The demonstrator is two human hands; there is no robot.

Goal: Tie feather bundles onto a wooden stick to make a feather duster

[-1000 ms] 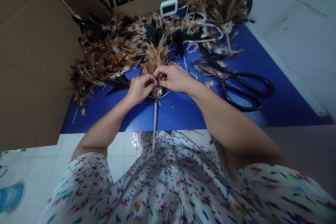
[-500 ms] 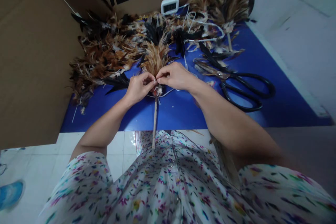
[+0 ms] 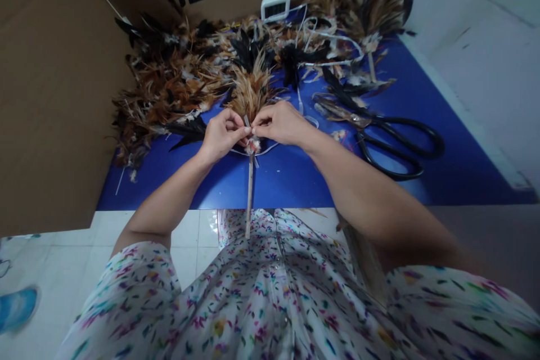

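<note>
Craft workshop: heaped feathers [image 3: 177, 79], shears [image 3: 363, 121]

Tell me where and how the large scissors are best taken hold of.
Probably by the black handle loops, the right hand coming from the right and above: the scissors lie on the blue table with these wide, open loops towards the right, while the blades point left and forward.

Centre: feathers of my bundle [image 3: 251, 93] dry-looking, faintly glossy; its stick [image 3: 249, 191] bare, matt, wood-like. My shirt [image 3: 274, 306]: thin printed cloth, creased. Tabletop [image 3: 291, 188]: smooth blue, low sheen. Scissors [image 3: 364, 121], right: dull metal blades, glossy black handles. Cardboard [image 3: 50, 101], upper left: matt brown. Display unit [image 3: 275, 8], top centre: smooth white plastic casing. Floor tiles [image 3: 184, 233], lower left: glossy.
</note>
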